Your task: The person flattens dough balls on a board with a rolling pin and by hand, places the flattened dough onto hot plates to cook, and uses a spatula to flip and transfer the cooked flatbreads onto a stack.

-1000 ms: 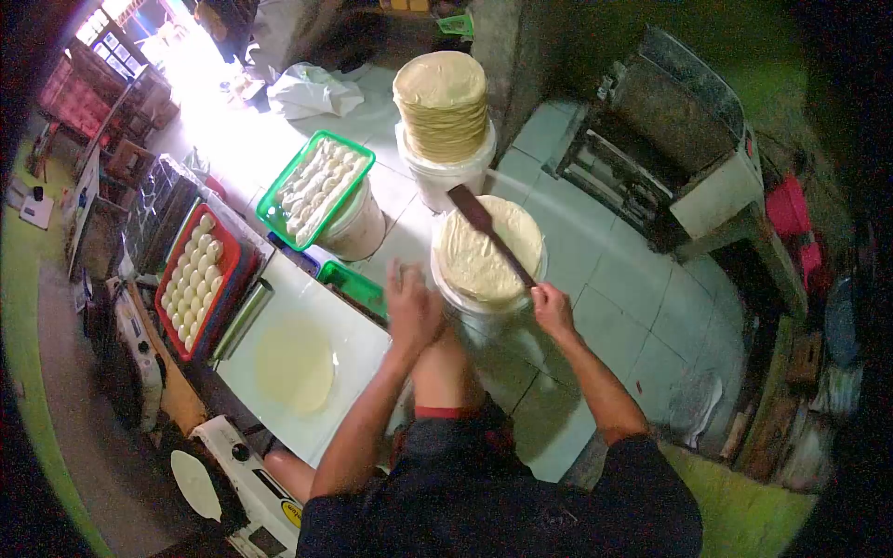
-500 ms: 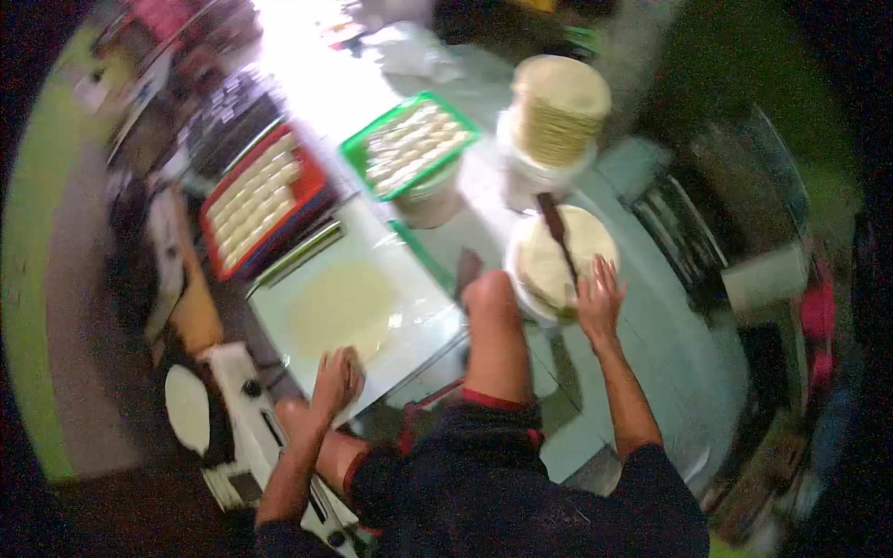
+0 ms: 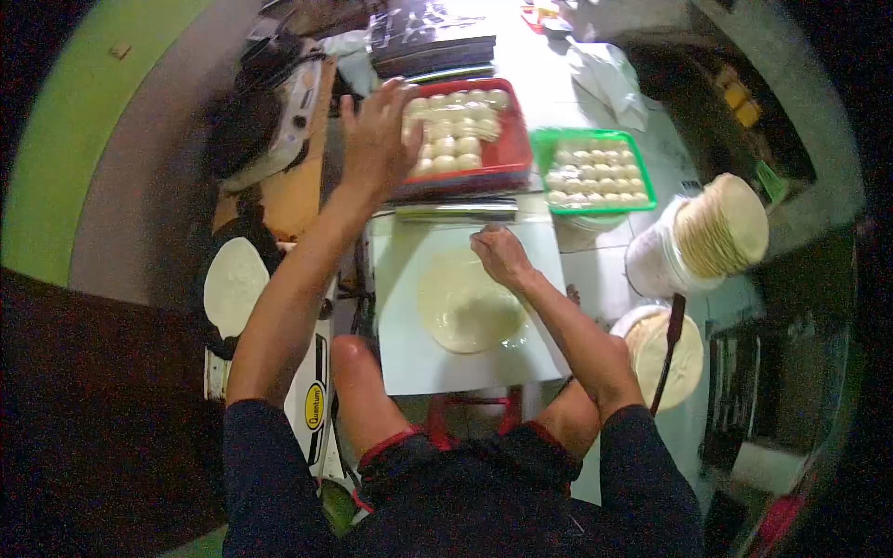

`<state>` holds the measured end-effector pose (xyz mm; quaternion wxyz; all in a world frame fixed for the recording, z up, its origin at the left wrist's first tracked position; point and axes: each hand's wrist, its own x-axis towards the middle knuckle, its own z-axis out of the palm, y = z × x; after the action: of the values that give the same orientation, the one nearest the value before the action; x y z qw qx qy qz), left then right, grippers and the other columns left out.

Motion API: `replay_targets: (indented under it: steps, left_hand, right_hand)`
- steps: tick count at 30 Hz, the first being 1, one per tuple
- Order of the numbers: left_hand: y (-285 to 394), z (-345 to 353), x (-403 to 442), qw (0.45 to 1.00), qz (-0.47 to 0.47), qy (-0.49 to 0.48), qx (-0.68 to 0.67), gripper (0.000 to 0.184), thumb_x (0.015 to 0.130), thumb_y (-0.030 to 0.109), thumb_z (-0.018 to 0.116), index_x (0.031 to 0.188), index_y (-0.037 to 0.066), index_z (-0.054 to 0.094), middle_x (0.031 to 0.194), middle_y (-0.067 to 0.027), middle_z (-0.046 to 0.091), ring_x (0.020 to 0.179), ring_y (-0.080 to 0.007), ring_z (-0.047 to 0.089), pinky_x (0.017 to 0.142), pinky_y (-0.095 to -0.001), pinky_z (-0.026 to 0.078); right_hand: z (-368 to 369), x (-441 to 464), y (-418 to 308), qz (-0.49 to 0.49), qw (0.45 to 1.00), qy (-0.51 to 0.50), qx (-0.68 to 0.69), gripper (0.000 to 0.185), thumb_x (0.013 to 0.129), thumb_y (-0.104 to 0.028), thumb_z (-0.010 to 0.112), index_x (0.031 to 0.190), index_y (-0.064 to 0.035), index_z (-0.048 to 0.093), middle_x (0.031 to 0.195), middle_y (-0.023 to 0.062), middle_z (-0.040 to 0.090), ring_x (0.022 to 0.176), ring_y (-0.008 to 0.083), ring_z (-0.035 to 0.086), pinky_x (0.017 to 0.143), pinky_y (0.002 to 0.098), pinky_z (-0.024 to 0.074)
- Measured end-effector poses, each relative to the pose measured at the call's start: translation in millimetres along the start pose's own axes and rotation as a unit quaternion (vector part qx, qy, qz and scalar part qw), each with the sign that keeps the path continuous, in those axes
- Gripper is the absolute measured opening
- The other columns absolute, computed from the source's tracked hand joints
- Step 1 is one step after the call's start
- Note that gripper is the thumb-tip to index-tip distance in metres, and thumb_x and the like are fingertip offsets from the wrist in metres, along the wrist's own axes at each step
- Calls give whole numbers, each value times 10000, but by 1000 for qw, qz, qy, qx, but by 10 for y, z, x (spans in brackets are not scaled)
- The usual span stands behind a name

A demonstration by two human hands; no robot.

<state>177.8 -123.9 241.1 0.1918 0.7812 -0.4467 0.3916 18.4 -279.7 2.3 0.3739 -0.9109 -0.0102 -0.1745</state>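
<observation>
My left hand (image 3: 379, 139) is spread over the left edge of a red tray (image 3: 507, 149) that bears rows of pale dough balls (image 3: 451, 139). Below the tray a metal rolling pin (image 3: 456, 210) lies along the back of a white board (image 3: 400, 363). A thin round dough sheet (image 3: 470, 302) lies flat on that board. At the sheet's upper right edge is my right hand (image 3: 502, 256), its fingers closed; whatever they pinch is too small to make out. A dark spatula (image 3: 672, 339) rests on the round stack of flatbreads (image 3: 674, 358) at the right.
A green tray (image 3: 649, 177) of dough balls stands right of the red one. Beyond it a tall flatbread stack (image 3: 721, 228) sits on a white bucket (image 3: 656, 260). At left, a flatbread (image 3: 235, 286) lies on a dark pan beside a white stove (image 3: 302, 409).
The view has turned left toward the board and trays. My right hand has left the spatula and come to the dough sheet. My left hand has moved from the board's near edge to the red tray.
</observation>
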Motion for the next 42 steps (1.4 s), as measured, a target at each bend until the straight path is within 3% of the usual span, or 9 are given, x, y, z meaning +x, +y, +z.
replay_targets:
  steps: [8,12,18,22,26,29,31,38,42]
  left_hand:
    - [629,-12,-2095,867,-284,-331,-242,363,882,138,669,1210,16,575,1258,-220,601,1213,-419,555,1045,-465,452]
    - [723,420,-2645,917,-286,-233,-156,360,859,137,707,1194,31,627,1353,-219,543,1283,-475,466,1061,-554,388]
    - [722,422,-2771,939,-185,-216,-195,208,921,191,675,1064,40,669,1204,-159,641,1184,-427,565,998,-530,436]
    - [1035,328,-2646,710,-563,-278,-319,354,1033,322,514,1004,-8,639,854,-247,626,826,-394,648,718,-476,491]
    - [963,669,-3172,727,-557,-238,-324,428,1024,378,501,990,-23,645,806,-195,628,710,-296,613,626,-424,477]
    - [968,583,-3420,498,-601,-402,-479,426,1014,377,522,970,-27,653,806,-108,640,697,-202,577,615,-391,467]
    - [1092,-33,-3034,434,-583,-407,-553,428,1023,455,549,860,76,662,689,38,548,589,-92,439,507,-304,352]
    - [930,-1783,-3103,620,-613,-330,-363,352,998,350,598,1070,16,682,1014,-66,650,921,-174,594,821,-347,485]
    - [575,-3272,-3526,505,-712,-234,-428,296,968,302,659,1110,44,687,1104,-53,673,1003,-144,616,909,-323,498]
  right_hand:
    - [500,377,243,-217,970,-112,16,117,833,-110,619,940,-92,663,913,150,644,962,361,618,820,459,487]
    - [489,322,507,-324,924,-190,69,304,883,-178,646,1153,-62,571,1021,181,665,987,386,636,866,502,487]
    - [-112,996,295,-134,764,-621,-111,560,827,-477,757,1126,-20,635,1064,186,673,1021,355,635,871,476,503]
    - [-245,1038,378,54,690,-681,238,630,850,-509,739,1225,-17,617,1134,111,661,1097,245,588,965,405,456]
    - [-381,474,373,213,667,-590,402,877,878,-390,726,1532,-2,290,1539,120,395,1370,235,396,1136,355,328]
    - [-576,279,-56,189,657,-623,381,835,875,-108,709,1573,-75,251,1552,121,386,1354,249,432,1143,386,347]
    - [-690,241,-475,172,675,-641,323,810,881,-18,677,1576,-110,270,1528,114,425,1323,237,455,1139,388,351]
    - [-482,393,-2408,61,627,-748,209,763,911,-127,710,1566,-146,319,1572,99,374,1412,219,350,1159,392,316]
    - [419,464,-3627,-114,619,-761,155,767,899,-114,711,1557,-87,317,1534,128,426,1403,222,378,1158,386,318]
